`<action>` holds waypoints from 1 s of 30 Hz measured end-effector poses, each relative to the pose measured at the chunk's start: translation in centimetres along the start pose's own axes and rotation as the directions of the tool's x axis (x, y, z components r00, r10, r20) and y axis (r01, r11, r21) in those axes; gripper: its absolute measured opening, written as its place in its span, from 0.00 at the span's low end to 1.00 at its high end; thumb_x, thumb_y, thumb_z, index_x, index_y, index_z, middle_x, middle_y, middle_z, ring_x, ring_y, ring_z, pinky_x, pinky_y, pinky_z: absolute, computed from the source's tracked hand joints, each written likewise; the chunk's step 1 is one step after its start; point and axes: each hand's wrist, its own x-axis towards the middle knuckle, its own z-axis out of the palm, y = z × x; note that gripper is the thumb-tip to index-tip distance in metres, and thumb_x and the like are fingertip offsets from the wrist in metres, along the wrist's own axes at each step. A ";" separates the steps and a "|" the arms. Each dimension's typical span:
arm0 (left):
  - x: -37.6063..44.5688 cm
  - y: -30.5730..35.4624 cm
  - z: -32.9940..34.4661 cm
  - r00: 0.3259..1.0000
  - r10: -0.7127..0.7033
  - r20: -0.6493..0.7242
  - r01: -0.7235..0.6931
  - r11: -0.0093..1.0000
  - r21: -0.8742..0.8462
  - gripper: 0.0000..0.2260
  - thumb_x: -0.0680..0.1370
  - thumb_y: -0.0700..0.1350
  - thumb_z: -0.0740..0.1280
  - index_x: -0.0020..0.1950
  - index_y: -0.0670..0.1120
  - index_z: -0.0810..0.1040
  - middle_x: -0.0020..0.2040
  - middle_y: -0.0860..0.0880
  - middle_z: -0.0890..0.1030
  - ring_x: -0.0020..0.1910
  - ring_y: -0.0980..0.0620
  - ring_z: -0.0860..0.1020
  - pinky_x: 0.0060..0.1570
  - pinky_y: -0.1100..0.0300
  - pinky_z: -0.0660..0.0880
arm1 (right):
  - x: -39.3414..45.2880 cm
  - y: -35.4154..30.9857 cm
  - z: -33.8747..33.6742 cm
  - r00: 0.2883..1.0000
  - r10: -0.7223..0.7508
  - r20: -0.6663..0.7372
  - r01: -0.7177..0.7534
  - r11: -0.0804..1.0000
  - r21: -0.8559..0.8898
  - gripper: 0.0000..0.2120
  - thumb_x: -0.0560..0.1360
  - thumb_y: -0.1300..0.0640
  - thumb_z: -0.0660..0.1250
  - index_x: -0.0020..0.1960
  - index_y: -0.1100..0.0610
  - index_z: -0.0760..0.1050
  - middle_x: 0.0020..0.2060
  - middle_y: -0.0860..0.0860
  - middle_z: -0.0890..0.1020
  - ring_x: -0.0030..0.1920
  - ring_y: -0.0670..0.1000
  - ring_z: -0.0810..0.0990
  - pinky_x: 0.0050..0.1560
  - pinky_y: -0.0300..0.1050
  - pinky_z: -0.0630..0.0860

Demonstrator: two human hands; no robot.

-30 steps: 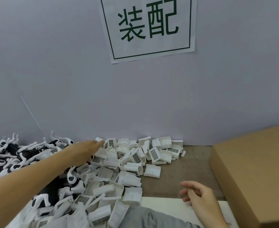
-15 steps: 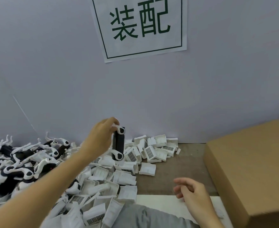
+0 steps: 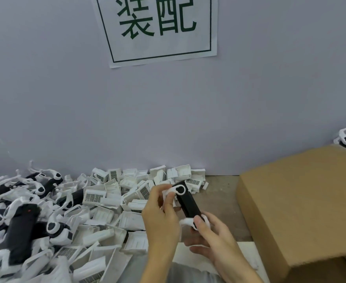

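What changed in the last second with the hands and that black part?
The left hand, which was reaching into the pile of white plastic housings, took hold of a black oblong part with white rounded ends and carried it rightward, nearer the person. The right hand, empty before, came up and now pinches the part's lower end. The pile, the brown cardboard box and the white wall sign stayed put.
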 end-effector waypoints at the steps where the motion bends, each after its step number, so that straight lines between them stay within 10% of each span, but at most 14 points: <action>1: -0.3 -0.5 -0.1 1.000 -0.017 0.019 0.017 0.999 -0.027 0.12 0.81 0.39 0.66 0.48 0.57 0.77 0.39 0.57 0.81 0.38 0.56 0.80 0.40 0.61 0.80 | 0.3 0.3 -0.2 0.998 -0.026 -0.050 0.024 0.999 -0.027 0.27 0.65 0.42 0.75 0.59 0.54 0.78 0.37 0.52 0.85 0.38 0.57 0.85 0.38 0.45 0.79; 7: -0.3 -3.1 -1.1 0.972 -0.173 0.158 0.179 0.984 -0.023 0.15 0.79 0.38 0.69 0.61 0.53 0.73 0.39 0.43 0.81 0.38 0.47 0.82 0.42 0.54 0.82 | 1.7 1.7 -1.3 0.964 -0.165 -0.208 0.148 0.984 -0.097 0.12 0.76 0.56 0.72 0.58 0.49 0.78 0.45 0.50 0.87 0.42 0.53 0.87 0.43 0.44 0.81; 14: -0.6 -4.3 -1.1 0.903 -0.226 0.366 0.130 0.954 0.268 0.12 0.77 0.37 0.67 0.51 0.56 0.74 0.31 0.55 0.75 0.29 0.61 0.73 0.30 0.70 0.69 | 2.8 0.3 -1.6 0.919 -0.262 -0.293 0.261 0.964 -0.043 0.11 0.77 0.61 0.71 0.58 0.52 0.78 0.47 0.49 0.86 0.47 0.49 0.86 0.47 0.44 0.81; 19: -0.6 -4.8 -0.6 0.852 -0.260 0.455 0.096 0.931 0.352 0.08 0.77 0.46 0.70 0.55 0.54 0.75 0.46 0.55 0.74 0.43 0.58 0.73 0.39 0.69 0.68 | 4.3 -3.5 -2.3 0.942 -0.258 -0.215 0.262 0.965 -0.009 0.12 0.78 0.70 0.66 0.59 0.59 0.78 0.54 0.59 0.84 0.50 0.53 0.85 0.47 0.45 0.80; 24: 0.3 -4.1 -0.9 0.917 -0.321 0.238 0.302 0.947 0.113 0.11 0.79 0.37 0.62 0.48 0.52 0.78 0.46 0.50 0.78 0.42 0.56 0.75 0.41 0.62 0.71 | 4.2 -3.2 -3.6 0.971 -0.221 -0.095 0.221 0.975 -0.013 0.22 0.76 0.75 0.62 0.61 0.54 0.80 0.56 0.60 0.83 0.50 0.56 0.84 0.46 0.46 0.79; 30: 2.6 -2.7 -2.2 0.739 -0.558 0.376 0.648 0.741 -0.174 0.13 0.81 0.48 0.64 0.39 0.49 0.82 0.45 0.43 0.82 0.43 0.46 0.80 0.44 0.50 0.77 | 4.1 -3.2 -3.6 0.967 -0.205 0.150 0.240 0.932 -0.272 0.32 0.75 0.75 0.63 0.63 0.40 0.79 0.56 0.52 0.85 0.57 0.58 0.83 0.52 0.49 0.79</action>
